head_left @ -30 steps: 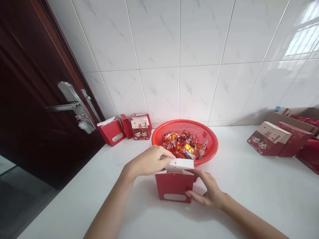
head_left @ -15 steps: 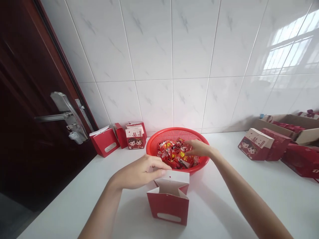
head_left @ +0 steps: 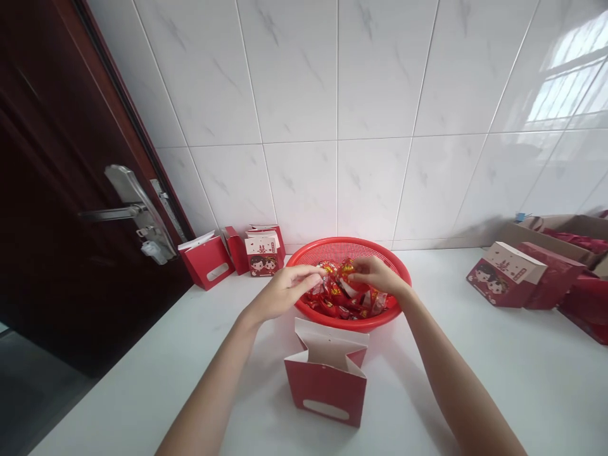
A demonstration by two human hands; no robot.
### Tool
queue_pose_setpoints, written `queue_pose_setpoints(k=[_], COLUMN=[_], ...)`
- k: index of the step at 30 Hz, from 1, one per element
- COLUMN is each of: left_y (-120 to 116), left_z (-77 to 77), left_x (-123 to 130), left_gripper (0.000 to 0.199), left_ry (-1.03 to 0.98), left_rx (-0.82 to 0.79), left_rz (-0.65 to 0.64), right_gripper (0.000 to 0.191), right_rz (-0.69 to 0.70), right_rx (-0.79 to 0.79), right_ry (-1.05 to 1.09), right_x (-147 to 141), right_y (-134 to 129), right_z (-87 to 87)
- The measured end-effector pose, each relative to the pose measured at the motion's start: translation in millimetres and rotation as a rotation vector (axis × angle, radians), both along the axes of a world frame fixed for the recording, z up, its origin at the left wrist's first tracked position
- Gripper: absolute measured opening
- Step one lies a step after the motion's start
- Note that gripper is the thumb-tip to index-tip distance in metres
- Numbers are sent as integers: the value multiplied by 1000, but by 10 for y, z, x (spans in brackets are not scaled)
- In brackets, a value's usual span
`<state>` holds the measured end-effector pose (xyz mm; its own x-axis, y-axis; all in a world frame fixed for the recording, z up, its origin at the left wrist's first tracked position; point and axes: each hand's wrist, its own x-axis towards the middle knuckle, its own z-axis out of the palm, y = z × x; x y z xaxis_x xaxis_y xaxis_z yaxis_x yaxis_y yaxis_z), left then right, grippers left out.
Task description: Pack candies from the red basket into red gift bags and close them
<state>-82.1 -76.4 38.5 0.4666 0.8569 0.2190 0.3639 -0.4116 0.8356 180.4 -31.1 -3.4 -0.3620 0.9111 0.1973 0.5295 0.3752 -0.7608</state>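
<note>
A red plastic basket (head_left: 354,324) holds many red-wrapped candies (head_left: 332,304) with gold print. Over its left side is my left hand (head_left: 289,288), thumb and fingertips close together at a candy wrapper. My right hand (head_left: 375,275) reaches in from the right, its fingers pinching a red and gold packet (head_left: 348,271). Just in front of the basket stands a red paper box (head_left: 327,386) with its top open, a white inside and an oval window low on its front. Neither hand touches this box.
Several red boxes (head_left: 209,263) stand by the wall at the back left, near a dark door (head_left: 57,190) with a metal handle. More boxes (head_left: 506,275) and a cardboard carton (head_left: 570,247) sit at the right on the white table (head_left: 190,380).
My left hand has left the open box's flap and moved forward to the candies. My right hand has risen slightly with a packet. The view has shifted a little.
</note>
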Motion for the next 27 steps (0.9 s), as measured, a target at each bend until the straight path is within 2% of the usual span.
queue_pose_setpoints(k=[2, 4, 7, 10, 15, 20, 24, 27], left_y=[137, 241, 308, 311, 320, 357, 370, 362], left_z=[-155, -286, -385, -386, -361, -371, -368, -345], left_x=[97, 201, 333, 387, 354, 344, 366, 377], left_gripper=[43, 52, 60, 51, 45, 33, 21, 16], left_ry=[-88, -160, -270, -352, -465, -645, -783, -861], left_rx=[-2, -48, -183, -265, -378, -470, -502, -513], left_rz=[118, 172, 71, -12, -18, 120, 210, 243], right_gripper=[37, 38, 33, 30, 34, 36, 20, 10], right_rz=[-2, 23, 94, 155, 160, -17, -209, -248], right_rx=[30, 29, -9, -45, -50, 3, 39, 55], right_ry=[192, 364, 461, 486, 446, 383, 79, 12], right_x=[-13, -40, -101, -165, -200, -150, -101, -81], right_y=[-31, -81, -158, -196, -179, -110, -12, 25], right_z=[46, 91, 143, 157, 138, 77, -25, -64])
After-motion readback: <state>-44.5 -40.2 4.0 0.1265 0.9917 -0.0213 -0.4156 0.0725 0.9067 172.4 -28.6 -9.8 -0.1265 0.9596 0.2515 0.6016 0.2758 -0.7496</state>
